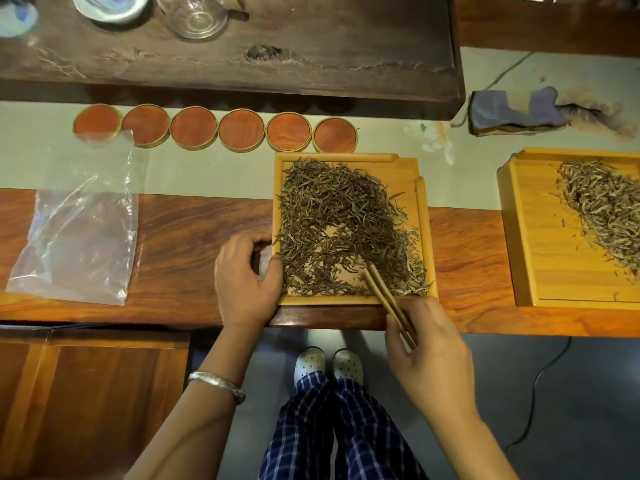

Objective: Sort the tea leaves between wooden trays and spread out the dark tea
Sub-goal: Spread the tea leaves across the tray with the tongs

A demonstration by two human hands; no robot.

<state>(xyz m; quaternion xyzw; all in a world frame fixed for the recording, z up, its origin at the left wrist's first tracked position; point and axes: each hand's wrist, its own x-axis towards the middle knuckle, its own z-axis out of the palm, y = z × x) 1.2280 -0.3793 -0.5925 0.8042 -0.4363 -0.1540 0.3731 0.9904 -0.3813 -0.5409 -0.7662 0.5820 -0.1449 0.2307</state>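
A light wooden tray (424, 237) lies in the middle of the table, covered with dark tea leaves (332, 209) and a few pale ones at its right side. My left hand (246, 278) grips the tray's left edge, fingers curled over the rim. My right hand (433, 344) holds wooden tongs (388, 299) whose tips rest among the leaves at the tray's front. A second wooden tray (533, 244) at the right holds pale tea leaves (602, 206).
Several round wooden coasters (194, 128) line up behind the tray. A clear plastic bag (79, 230) lies at the left. A dark raised tea board (242, 46) carries a glass pitcher (195, 15) and cups. A folded cloth (512, 112) sits back right.
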